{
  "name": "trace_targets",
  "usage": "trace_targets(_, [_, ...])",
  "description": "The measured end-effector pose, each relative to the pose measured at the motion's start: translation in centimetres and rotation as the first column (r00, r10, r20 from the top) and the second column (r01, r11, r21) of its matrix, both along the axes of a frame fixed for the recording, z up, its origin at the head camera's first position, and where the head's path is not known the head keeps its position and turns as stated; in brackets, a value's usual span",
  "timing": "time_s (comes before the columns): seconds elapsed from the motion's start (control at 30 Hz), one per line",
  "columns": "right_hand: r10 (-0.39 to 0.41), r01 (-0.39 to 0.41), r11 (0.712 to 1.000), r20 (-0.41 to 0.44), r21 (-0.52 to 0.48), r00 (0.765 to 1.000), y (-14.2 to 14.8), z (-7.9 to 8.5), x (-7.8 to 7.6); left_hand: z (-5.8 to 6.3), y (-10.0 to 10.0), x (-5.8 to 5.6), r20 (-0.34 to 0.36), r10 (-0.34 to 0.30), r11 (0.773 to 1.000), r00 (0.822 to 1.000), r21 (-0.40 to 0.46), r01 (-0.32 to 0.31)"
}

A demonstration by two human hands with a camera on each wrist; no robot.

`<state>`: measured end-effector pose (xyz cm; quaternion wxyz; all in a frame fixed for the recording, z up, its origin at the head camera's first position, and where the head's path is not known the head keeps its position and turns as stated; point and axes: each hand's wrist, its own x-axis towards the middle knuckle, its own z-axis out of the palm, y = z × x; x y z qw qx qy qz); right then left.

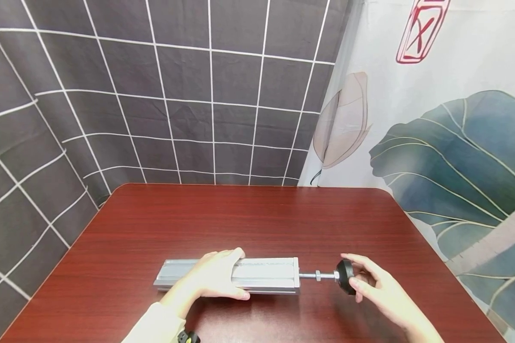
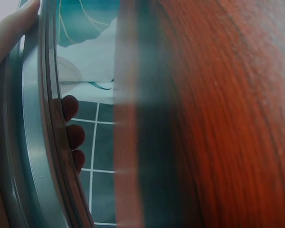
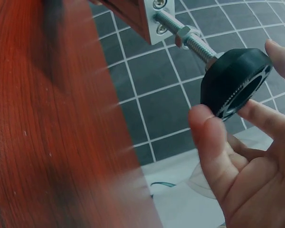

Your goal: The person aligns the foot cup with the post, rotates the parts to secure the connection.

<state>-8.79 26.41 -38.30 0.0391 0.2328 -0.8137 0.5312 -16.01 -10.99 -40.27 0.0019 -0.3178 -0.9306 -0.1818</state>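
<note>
A black gadget [image 1: 190, 337] sits at the edge of a pale sleeve [image 1: 156, 326], nearest of all. Beyond the sleeve, the left hand [image 1: 216, 275] spans a silver metal bar [image 1: 266, 274] and holds it, thumb on one side and fingertips curled round the other. The bar runs roughly parallel to the table's far edge, over the nearer part of the table [image 1: 240, 214]. From the bar's right end, where screws [image 3: 161, 28] show, a threaded rod [image 1: 306, 275] sticks out towards the table's right edge. It carries a nut [image 1: 318, 275] partway along and ends in a black knob [image 1: 345, 277]. The right hand [image 1: 379, 290] pinches the knob by its rim (the hollow face is turned towards the palm). Past the table's far edge hang a dark checked curtain [image 1: 184, 119] and, towards the right corner, a white curtain [image 1: 390, 85] printed with leaves [image 1: 468, 152].
</note>
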Motion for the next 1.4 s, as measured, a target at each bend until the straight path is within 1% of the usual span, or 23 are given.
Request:
trace_targets(0.07, [-0.011,0.011,1.0,0.0,0.024,1.0,0.1,0.1,0.1,-0.1,0.0,0.0,0.004,0.003,1.0,1.0,0.002,-0.003])
trace_targets(0.13, [0.002,-0.002,0.999,-0.001,0.04,1.0,0.3,0.2,0.2,-0.1,-0.1,0.0,0.01,0.005,1.0,1.0,0.004,-0.005])
trace_targets(0.17, [0.019,-0.019,0.999,-0.015,0.044,1.0,0.5,0.1,0.2,-0.1,-0.1,0.0,0.014,0.006,1.0,1.0,0.008,-0.006])
trace_targets(0.2, [0.041,-0.04,0.998,-0.029,0.042,0.999,0.7,0.0,0.2,-0.1,-0.1,-0.1,0.017,0.008,1.0,1.0,0.011,-0.008])
trace_targets(0.27, [0.12,-0.119,0.993,-0.073,0.014,0.99,0.9,-0.2,0.1,0.0,0.0,0.0,0.022,0.011,1.0,1.0,0.016,-0.011])
trace_targets(0.37, [0.226,-0.232,0.972,-0.132,-0.038,0.965,0.9,-0.4,-0.2,0.1,0.0,0.0,0.031,0.015,1.0,0.999,0.018,-0.016])
trace_targets(0.43, [0.262,-0.273,0.96,-0.147,-0.061,0.954,0.8,-0.4,-0.3,0.1,0.0,0.0,0.032,0.015,1.0,0.999,0.013,-0.015])
trace_targets(0.53, [0.235,-0.241,0.97,-0.121,-0.041,0.964,0.8,-0.3,-0.2,0.1,0.1,-0.1,0.035,0.012,1.0,0.999,0.012,-0.012])
trace_targets(0.67, [0.14,-0.138,0.99,-0.08,0.035,0.987,0.7,-0.2,-0.1,0.0,0.1,-0.1,0.036,0.008,1.0,0.999,0.004,-0.008])
trace_targets(0.77, [0.087,-0.084,0.995,-0.074,0.05,0.993,0.5,-0.2,-0.1,-0.1,0.1,-0.1,0.035,0.007,1.0,0.999,-0.006,-0.006])
trace_targets(0.9, [0.053,-0.054,0.998,-0.024,-0.015,0.998,-0.1,-0.2,-0.2,-0.1,0.1,0.0,0.031,0.007,1.0,0.999,-0.012,-0.007])
trace_targets(0.97, [0.011,-0.01,0.999,0.028,-0.038,1.0,-0.4,-0.2,-0.3,-0.1,0.2,0.0,0.026,0.008,1.0,1.0,-0.014,-0.008])
trace_targets(1.07, [-0.073,0.076,0.997,0.095,-0.024,0.993,-0.9,0.0,-0.2,-0.1,0.2,0.0,0.016,0.006,1.0,1.0,-0.011,-0.006])
trace_targets(1.13, [-0.103,0.104,0.995,0.119,-0.007,0.988,-1.1,0.2,-0.2,-0.2,0.2,0.0,0.012,0.007,1.0,1.0,-0.008,-0.007])
trace_targets(1.2, [-0.104,0.104,0.995,0.117,0.006,0.988,-1.1,0.3,-0.2,-0.3,0.2,-0.1,0.008,0.01,1.0,1.0,-0.004,-0.01])
trace_targets(1.27, [-0.079,0.079,0.997,0.099,0.009,0.992,-1.0,0.3,-0.2,-0.3,0.1,-0.1,0.006,0.011,1.0,1.0,-0.001,-0.011])
trace_targets(1.4, [0.0,0.0,1.0,0.008,0.014,1.0,-0.4,0.1,-0.2,-0.4,-0.1,-0.2,0.011,0.008,1.0,1.0,0.019,-0.009])
